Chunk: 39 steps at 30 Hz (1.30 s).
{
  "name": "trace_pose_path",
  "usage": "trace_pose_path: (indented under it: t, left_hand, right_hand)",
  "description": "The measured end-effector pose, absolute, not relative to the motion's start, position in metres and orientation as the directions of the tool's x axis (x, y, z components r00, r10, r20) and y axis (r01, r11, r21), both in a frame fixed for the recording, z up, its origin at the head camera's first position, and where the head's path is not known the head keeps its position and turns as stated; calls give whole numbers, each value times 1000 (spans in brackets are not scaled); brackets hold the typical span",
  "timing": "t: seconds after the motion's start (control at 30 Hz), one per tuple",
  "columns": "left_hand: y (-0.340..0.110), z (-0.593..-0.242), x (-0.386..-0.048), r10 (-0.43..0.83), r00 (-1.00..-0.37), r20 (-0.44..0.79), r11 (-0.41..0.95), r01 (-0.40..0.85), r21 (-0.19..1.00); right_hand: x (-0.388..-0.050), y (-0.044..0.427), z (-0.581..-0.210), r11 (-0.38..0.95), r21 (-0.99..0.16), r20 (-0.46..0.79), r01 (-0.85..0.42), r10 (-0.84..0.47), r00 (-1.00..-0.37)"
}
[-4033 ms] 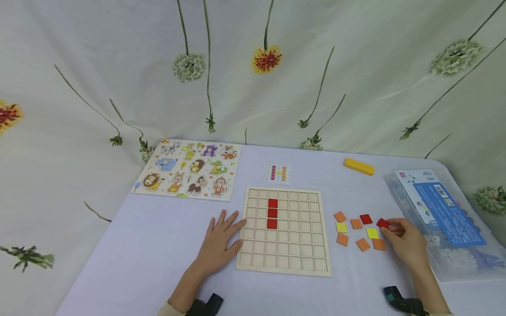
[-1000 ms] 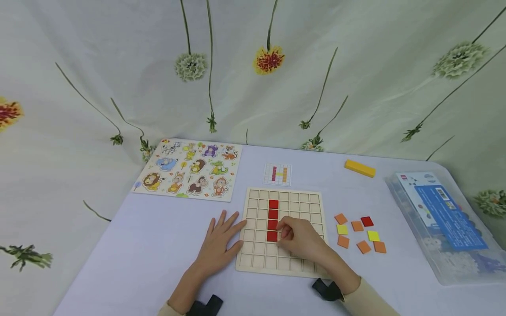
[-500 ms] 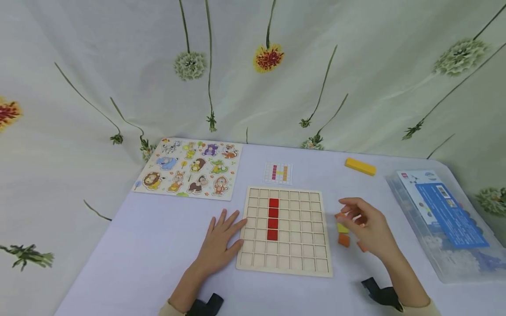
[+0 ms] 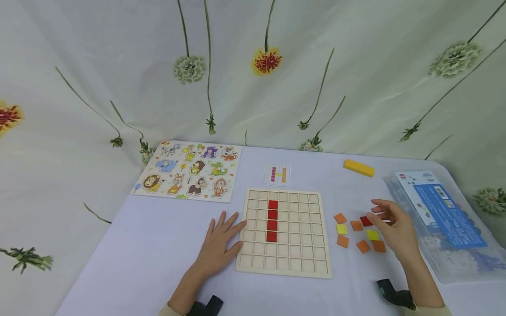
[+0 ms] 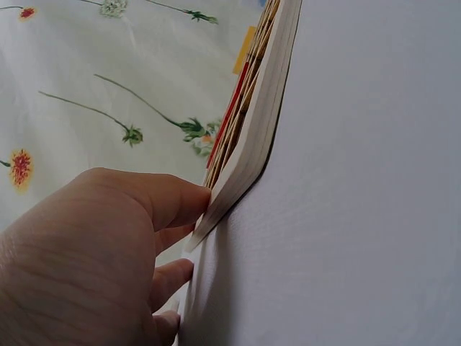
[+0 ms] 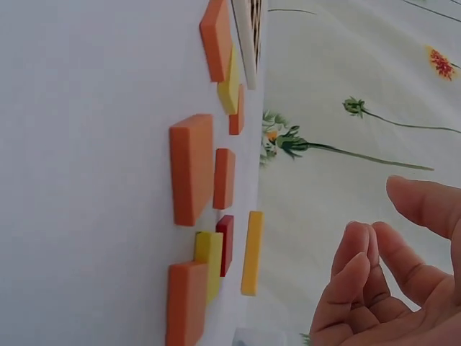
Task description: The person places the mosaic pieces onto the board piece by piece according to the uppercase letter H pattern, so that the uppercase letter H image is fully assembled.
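My left hand [image 4: 219, 245] lies with fingers spread on the table, thumb and fingertips touching the left edge of the wooden grid board [image 4: 298, 272]. In the left wrist view, the thumb meets the corner of the board [image 5: 248, 162]. A column of several red square tiles [image 4: 272, 214] fills part of the grid. My right hand [image 4: 399, 230] hovers above the loose tiles, thumb and index finger apart, holding nothing. Nearest to its fingertips is a loose red tile [image 4: 365, 221]. Around it lie orange tiles [image 4: 356, 225] and yellow tiles [image 4: 372, 235]. The right wrist view shows the hand [image 6: 403, 288] raised beside them.
A small pattern card [image 4: 277, 174] lies behind the board. An animal puzzle [image 4: 189, 171] is at the back left, and a yellow bar [image 4: 359, 167] at the back right. A clear plastic box [image 4: 454, 259] with a blue label stands on the right.
A fourth red tile has joined the column on the board. My right hand released it, then moved right from the board to above the loose tiles. The left hand stays put.
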<state>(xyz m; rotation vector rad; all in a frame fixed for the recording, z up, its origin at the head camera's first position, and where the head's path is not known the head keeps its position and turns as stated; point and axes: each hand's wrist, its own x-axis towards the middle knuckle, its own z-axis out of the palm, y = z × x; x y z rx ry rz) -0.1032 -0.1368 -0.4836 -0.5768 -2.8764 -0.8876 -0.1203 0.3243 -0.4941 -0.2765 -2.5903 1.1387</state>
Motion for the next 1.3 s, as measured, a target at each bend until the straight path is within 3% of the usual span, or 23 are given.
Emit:
trace_pose_path:
  t: [0.4,0.63,1.3]
  left_hand:
    - [-135,-484,-104,332,-924,188,766,381,518]
    - [-134,-483,-104,333,-925,185,763,380,523]
    - [-136,-485,-103,330,-926,185,761,377,528]
  right_hand:
    - [-103,301,-444,595,-781,12,191,320,-947]
    - [-106,307,-456,585,-773,-57,247,323,-945]
    - [-109,314,-473,664,-718,-52,209,248,-967]
